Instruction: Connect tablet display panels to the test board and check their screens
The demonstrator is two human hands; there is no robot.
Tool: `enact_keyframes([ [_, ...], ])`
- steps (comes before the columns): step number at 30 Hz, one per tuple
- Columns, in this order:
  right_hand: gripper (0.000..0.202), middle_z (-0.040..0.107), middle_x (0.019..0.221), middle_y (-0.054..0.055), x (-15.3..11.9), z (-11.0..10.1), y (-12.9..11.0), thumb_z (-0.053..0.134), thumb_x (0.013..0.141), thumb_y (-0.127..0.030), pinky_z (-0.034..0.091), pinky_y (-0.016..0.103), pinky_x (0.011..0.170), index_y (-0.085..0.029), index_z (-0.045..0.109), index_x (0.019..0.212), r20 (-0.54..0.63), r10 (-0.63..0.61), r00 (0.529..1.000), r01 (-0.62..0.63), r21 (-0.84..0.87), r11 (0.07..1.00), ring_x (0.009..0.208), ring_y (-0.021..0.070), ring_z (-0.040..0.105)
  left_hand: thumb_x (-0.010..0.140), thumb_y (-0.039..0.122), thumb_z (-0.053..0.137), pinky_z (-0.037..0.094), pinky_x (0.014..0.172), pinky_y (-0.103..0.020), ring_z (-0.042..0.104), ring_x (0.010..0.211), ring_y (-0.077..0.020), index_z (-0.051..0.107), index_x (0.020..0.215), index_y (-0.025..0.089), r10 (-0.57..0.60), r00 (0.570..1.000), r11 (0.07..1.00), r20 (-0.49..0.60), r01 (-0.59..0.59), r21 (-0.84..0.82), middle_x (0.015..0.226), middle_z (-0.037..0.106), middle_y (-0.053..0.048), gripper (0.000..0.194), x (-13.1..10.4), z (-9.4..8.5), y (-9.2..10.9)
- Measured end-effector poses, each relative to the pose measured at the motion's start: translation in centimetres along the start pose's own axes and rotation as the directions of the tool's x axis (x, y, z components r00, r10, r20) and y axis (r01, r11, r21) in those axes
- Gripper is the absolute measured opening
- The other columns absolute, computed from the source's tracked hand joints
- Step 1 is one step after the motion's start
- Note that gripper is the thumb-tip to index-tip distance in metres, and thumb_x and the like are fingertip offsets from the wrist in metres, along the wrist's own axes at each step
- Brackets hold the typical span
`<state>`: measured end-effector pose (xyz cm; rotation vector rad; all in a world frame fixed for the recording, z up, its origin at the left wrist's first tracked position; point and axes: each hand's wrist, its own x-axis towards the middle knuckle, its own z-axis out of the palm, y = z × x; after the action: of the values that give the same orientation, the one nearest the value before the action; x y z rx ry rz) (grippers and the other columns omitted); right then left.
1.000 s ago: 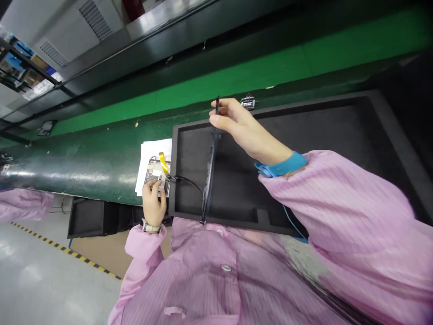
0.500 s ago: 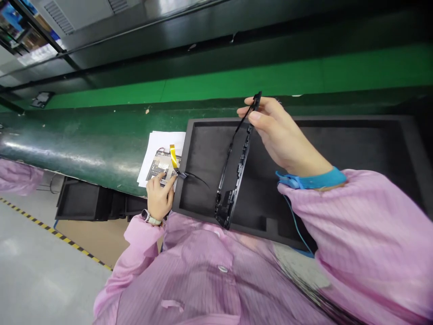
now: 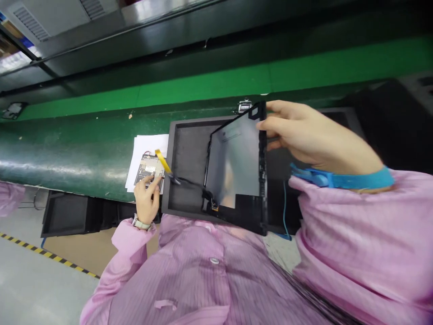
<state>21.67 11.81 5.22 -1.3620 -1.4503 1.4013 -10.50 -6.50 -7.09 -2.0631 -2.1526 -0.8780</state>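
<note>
My right hand [image 3: 291,128] grips the upper right edge of a black-framed panel [image 3: 233,162], which is tilted above a black tray [image 3: 174,158] and shows its greyish inner face. From the panel's lower left a dark cable [image 3: 189,182] with a yellow strip [image 3: 163,160] runs left towards a circuit board [image 3: 145,166]. The board lies on white paper [image 3: 132,169] beside the tray. My left hand [image 3: 147,198] rests its fingertips on the board's lower part, fingers apart, holding nothing.
The tray sits on a green bench [image 3: 84,135]. A small metallic item [image 3: 245,106] is behind the tray. Black bins [image 3: 67,212] stand below the bench at the left. A dark device [image 3: 14,110] lies far left. A blue wrist strap [image 3: 345,178] has a cord.
The panel has turned from nearly edge-on to show its broad inner face. My right hand has shifted right with it, and the yellow strip now leans more. My left hand stays at the board.
</note>
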Motion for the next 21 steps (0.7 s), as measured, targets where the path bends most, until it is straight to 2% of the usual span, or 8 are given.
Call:
enact_keyframes([
  [3,0.028,0.071,0.094,0.006,0.1,-0.8,0.2,0.059,0.076,-0.006,0.05,0.021,0.049,-0.02,0.067,0.099,0.037,0.151,0.988,-0.153,0.06,0.986,0.063,0.0102,0.058,0.105,0.032,0.047,0.047,0.109,-0.044,0.059,0.125,-0.0259,0.058,0.143,0.022,0.042,0.997,0.989,-0.064,-0.051,-0.137,0.131,0.059,-0.015,0.041,1.7,-0.6,0.2],
  [7,0.031,0.073,0.099,0.007,1.4,0.3,1.9,0.055,0.077,-0.002,0.051,0.021,0.05,-0.019,0.065,0.102,0.13,0.186,0.974,-0.206,0.165,0.964,0.066,0.0116,0.062,0.106,0.045,0.042,0.037,0.119,-0.052,0.043,0.144,-0.0316,0.046,0.153,0.022,0.195,0.98,0.977,0.026,-0.192,-0.097,0.153,0.043,-0.019,0.052,4.5,-1.1,0.1],
  [11,0.028,0.072,0.089,0.006,3.2,1.7,4.7,0.057,0.077,-0.006,0.057,0.028,0.053,-0.019,0.062,0.101,0.208,0.158,0.965,-0.187,0.128,0.974,0.066,0.015,0.064,0.107,0.052,0.036,0.032,0.121,-0.058,0.04,0.146,-0.033,0.063,0.136,0.023,0.235,0.964,0.971,0.126,-0.229,-0.062,0.153,0.043,-0.018,0.049,6.9,-0.9,-0.5],
  [14,0.023,0.071,0.084,0.006,4.3,2.1,6.5,0.059,0.077,-0.011,0.063,0.036,0.06,-0.02,0.061,0.099,0.231,0.102,0.967,-0.11,0.019,0.994,0.071,0.0188,0.068,0.107,0.052,0.036,0.026,0.123,-0.061,0.042,0.145,-0.032,0.065,0.132,0.024,0.271,0.949,0.959,0.16,-0.252,-0.129,0.154,0.045,-0.018,0.048,8.1,-0.6,-0.9],
  [16,0.022,0.071,0.083,0.006,4.8,2.2,7.3,0.061,0.077,-0.014,0.064,0.04,0.066,-0.02,0.061,0.099,0.189,0.091,0.978,-0.082,-0.055,0.995,0.077,0.0215,0.07,0.107,0.05,0.036,0.022,0.125,-0.062,0.045,0.143,-0.0306,0.066,0.128,0.024,0.308,0.932,0.945,0.192,-0.276,-0.178,0.151,0.049,-0.017,0.045,8.7,-0.4,-1.0],
  [19,0.024,0.07,0.09,0.012,4.6,2.7,7.6,0.065,0.077,-0.018,0.062,0.051,0.081,-0.017,0.063,0.101,0.056,0.054,0.997,-0.043,-0.184,0.982,0.094,0.0306,0.07,0.107,0.047,0.039,0.017,0.126,-0.064,0.05,0.137,-0.0289,0.07,0.115,0.025,0.346,0.904,0.933,0.249,-0.303,-0.195,0.142,0.058,-0.013,0.039,9.4,0.0,-0.7],
  [21,0.027,0.068,0.104,0.018,3.8,3.6,7.1,0.067,0.079,-0.021,0.054,0.061,0.098,-0.015,0.065,0.105,-0.035,-0.072,0.997,0.058,-0.306,0.95,0.115,0.0383,0.062,0.106,0.044,0.043,0.016,0.126,-0.064,0.051,0.135,-0.0287,0.071,0.113,0.025,0.353,0.896,0.932,0.268,-0.314,-0.179,0.138,0.06,-0.012,0.034,9.8,0.2,-0.4],
])
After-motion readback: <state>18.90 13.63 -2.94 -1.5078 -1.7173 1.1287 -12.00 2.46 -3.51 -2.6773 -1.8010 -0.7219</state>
